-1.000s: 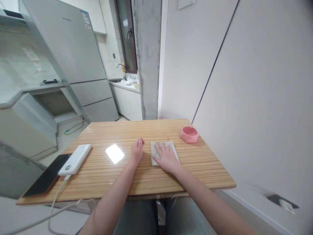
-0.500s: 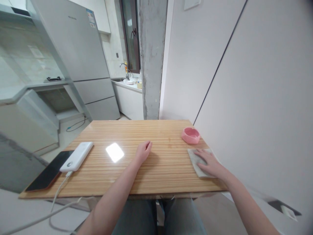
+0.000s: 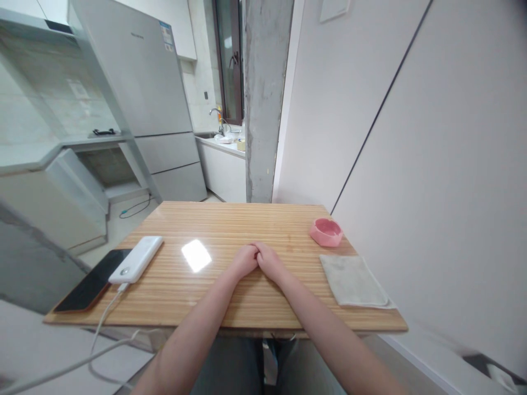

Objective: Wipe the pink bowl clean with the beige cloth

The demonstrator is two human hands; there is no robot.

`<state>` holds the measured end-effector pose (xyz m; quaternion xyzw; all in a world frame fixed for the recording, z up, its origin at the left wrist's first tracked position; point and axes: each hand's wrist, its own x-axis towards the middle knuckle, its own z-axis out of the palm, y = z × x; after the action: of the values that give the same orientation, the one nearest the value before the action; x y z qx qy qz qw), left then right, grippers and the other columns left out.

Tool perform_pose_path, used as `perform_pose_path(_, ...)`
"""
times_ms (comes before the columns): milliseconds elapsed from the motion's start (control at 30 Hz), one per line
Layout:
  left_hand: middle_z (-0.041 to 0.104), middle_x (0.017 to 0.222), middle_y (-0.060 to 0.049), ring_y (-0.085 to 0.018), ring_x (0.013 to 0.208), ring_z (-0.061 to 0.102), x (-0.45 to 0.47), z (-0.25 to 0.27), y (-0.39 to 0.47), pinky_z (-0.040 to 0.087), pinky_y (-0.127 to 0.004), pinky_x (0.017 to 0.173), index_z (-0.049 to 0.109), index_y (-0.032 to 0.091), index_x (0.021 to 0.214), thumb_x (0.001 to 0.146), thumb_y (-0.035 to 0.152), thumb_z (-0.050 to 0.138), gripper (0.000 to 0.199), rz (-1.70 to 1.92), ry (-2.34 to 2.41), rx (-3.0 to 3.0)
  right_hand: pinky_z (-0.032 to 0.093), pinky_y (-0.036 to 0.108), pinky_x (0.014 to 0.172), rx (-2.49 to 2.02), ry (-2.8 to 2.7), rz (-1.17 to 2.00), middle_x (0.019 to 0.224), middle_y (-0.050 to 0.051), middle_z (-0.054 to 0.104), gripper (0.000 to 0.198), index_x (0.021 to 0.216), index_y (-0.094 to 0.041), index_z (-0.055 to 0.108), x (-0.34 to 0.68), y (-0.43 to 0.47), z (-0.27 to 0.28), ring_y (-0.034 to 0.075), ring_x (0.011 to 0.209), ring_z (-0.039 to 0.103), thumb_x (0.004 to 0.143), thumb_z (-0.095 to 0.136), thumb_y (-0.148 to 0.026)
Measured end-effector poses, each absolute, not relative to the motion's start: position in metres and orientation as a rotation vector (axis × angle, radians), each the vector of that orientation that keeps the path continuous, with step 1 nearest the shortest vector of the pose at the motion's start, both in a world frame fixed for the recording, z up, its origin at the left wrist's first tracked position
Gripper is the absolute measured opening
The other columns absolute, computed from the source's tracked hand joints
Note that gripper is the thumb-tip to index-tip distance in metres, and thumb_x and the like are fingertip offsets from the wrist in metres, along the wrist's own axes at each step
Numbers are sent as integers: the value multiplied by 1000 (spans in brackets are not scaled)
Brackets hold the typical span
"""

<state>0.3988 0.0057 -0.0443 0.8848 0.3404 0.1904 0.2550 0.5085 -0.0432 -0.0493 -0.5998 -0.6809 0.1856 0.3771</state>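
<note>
My left hand rests closed on the middle of the wooden table. Against it lies my right hand, its fingers folded in and touching the left one; no object shows in either. To the right, a folded grey cloth lies flat near the table's edge, apart from both hands. Just behind the cloth stands a pink ashtray.
On the left of the table, a white power bank overlaps a dark phone. A white cable runs from it over the front edge. A white wall borders the right side; a fridge stands beyond.
My right hand has left the cloth and moved left to meet my left hand. Its spread fingers have folded in. The cloth stays on the table, and the view has shifted slightly.
</note>
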Motion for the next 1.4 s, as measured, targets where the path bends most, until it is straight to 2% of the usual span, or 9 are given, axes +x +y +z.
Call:
perform_pose_path(467,71,90,-12,-22,82,63,400,-49,9,43,-30,70,69,14,84,72,13,48,24,471,957,2508,43,34,97,-1585,-1731,393,111,6,66,50,111,-18,62,508,-49,-47,17,105,58,73,34,-4)
perform_pose_path(567,67,73,-6,-17,68,57,400,-46,8,36,-27,63,65,16,72,75,18,48,17,461,937,2537,29,45,108,-1608,-1776,99,123,8,59,46,110,-19,62,520,-57,-29,20,119,48,73,39,-5)
perform_pose_path(633,58,59,-2,-14,59,48,399,-43,6,30,-26,57,57,17,60,78,24,48,22,432,941,2564,14,54,112,-1691,-1646,-216,134,9,50,44,112,-19,60,538,-65,-14,24,130,36,74,42,-6)
perform_pose_path(700,48,53,0,-13,54,41,399,-40,4,24,-26,54,49,18,53,79,26,47,27,417,940,2578,9,57,111,-1843,-1400,-429,138,10,45,44,117,-19,55,564,-74,-3,26,132,31,77,42,-8)
perform_pose_path(867,40,51,1,-12,53,34,399,-34,1,18,-28,53,41,18,51,78,24,46,29,427,918,2548,15,66,103,-2274,-1153,-505,130,21,48,44,123,-12,49,632,-93,-15,36,128,32,80,47,-18)
perform_pose_path(1000,42,52,1,-12,54,36,399,-34,0,18,-28,53,41,18,51,78,24,48,28,448,930,2535,36,56,93,-2445,-1232,-339,111,21,58,25,104,-12,57,665,-98,-30,35,115,45,82,47,-22)
perform_pose_path(1100,45,53,1,-13,55,40,399,-36,1,20,-28,53,43,18,52,79,25,48,29,457,922,2554,43,44,84,-2422,-1270,-267,103,19,61,19,95,-13,58,671,-94,-28,31,106,51,84,45,-21)
perform_pose_path(1267,53,58,-2,-15,61,49,399,-41,0,33,-28,60,51,18,56,81,24,49,26,407,918,2608,41,38,89,-2095,-1502,-226,97,14,62,11,88,-14,59,624,-72,-13,25,96,53,82,51,-19)
perform_pose_path(1400,62,97,-8,-18,87,59,401,-49,-4,48,-36,78,62,15,96,86,31,53,21,645,848,2396,43,34,85,-1780,-1695,-94,92,9,62,8,83,-17,58,532,-42,4,21,90,54,82,50,-16)
